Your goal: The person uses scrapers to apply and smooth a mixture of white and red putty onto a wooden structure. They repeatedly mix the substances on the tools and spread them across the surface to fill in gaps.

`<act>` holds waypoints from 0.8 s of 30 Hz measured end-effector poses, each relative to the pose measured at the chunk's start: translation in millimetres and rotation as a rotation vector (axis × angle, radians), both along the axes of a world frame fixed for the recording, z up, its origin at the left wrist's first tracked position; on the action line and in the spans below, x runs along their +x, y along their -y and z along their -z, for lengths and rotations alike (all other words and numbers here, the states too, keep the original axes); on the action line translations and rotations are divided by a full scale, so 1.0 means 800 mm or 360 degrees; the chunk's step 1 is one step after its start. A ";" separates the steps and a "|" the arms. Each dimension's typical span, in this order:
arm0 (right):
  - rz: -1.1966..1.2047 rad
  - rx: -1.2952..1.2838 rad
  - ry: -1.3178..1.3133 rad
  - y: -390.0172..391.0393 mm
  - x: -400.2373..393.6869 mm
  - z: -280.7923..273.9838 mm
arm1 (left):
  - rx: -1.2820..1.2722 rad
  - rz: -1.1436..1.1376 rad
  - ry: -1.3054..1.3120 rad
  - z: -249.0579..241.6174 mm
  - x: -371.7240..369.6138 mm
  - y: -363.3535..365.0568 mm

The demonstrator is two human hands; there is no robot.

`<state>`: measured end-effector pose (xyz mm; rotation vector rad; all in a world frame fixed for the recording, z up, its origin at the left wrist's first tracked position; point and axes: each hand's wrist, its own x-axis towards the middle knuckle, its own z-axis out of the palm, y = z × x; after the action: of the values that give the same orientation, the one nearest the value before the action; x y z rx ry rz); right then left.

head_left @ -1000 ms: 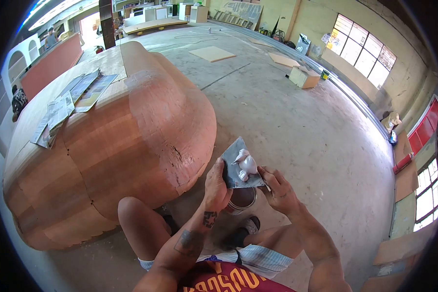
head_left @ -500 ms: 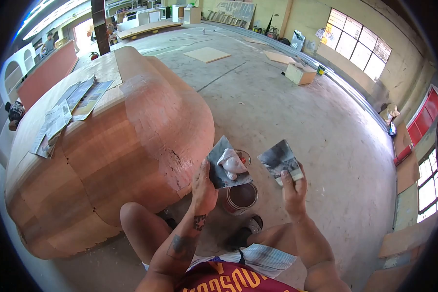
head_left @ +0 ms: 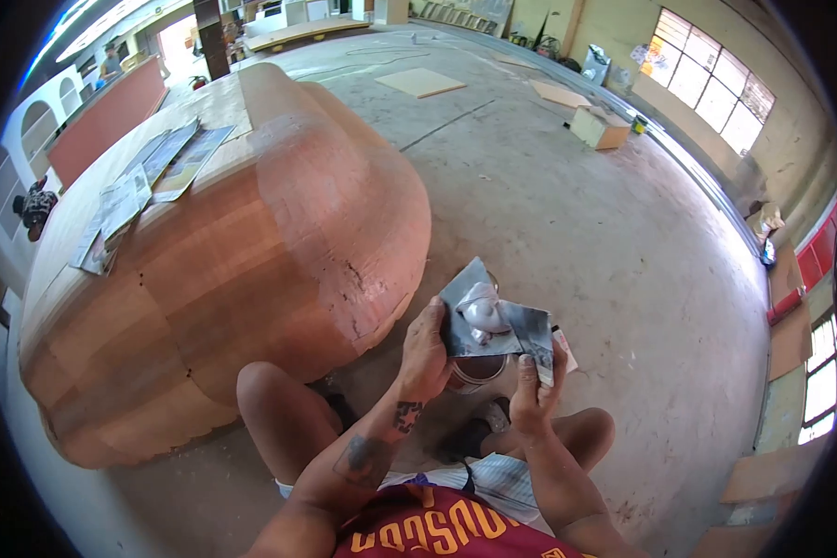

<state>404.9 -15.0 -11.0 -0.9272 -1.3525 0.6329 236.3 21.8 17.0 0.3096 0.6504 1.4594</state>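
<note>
My left hand (head_left: pixel 425 352) is closed on the left edge of a flat grey plate (head_left: pixel 458 342), which carries a mound of pale pinkish-white putty (head_left: pixel 482 309). In my right hand (head_left: pixel 535 395) is a putty spreader (head_left: pixel 530 325) with a broad grey blade, pinched between thumb and fingers. Its blade overlaps the right side of the plate, close beside the putty. Below the plate, an open can (head_left: pixel 477 372) stands on the floor between my legs, partly hidden. To the left rises a large rounded wooden form (head_left: pixel 223 270), its near end coated with a pinkish patch (head_left: pixel 344 223).
Newspaper sheets (head_left: pixel 126 195) lie on top of the wooden form. Flat boards (head_left: pixel 420 83) and a wooden box (head_left: pixel 598 127) are on the concrete floor (head_left: pixel 567 214) ahead. At the far left a person (head_left: pixel 35 206) is beside the form, and another person (head_left: pixel 112 61) is further back.
My right hand has moved left, bringing the spreader from apart to overlapping the plate. The plate with the putty has shifted right in view, and the whole view has turned slightly.
</note>
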 end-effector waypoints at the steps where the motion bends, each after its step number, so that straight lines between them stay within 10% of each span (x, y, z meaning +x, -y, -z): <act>1: -0.0002 -0.0034 0.0020 0.000 0.002 0.004 | -0.0042 -0.0004 0.0002 0.005 -0.001 -0.001; 8: -0.0089 -0.0132 0.0096 0.005 -0.012 0.005 | -0.0066 -0.0124 -0.0185 0.018 -0.008 -0.001; 14: -0.0506 -0.0675 0.1085 -0.057 0.035 -0.009 | 0.0064 -0.0152 -0.0085 0.031 -0.094 -0.016; 24: -0.0328 -0.0978 0.2000 -0.350 0.136 0.198 | 0.0065 -0.0623 -0.0861 0.036 -0.215 -0.035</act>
<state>513.7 264.8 -169.7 -1.8598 -2.4442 0.6401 64.3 49.8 -11.4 0.6488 1.1658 1.7774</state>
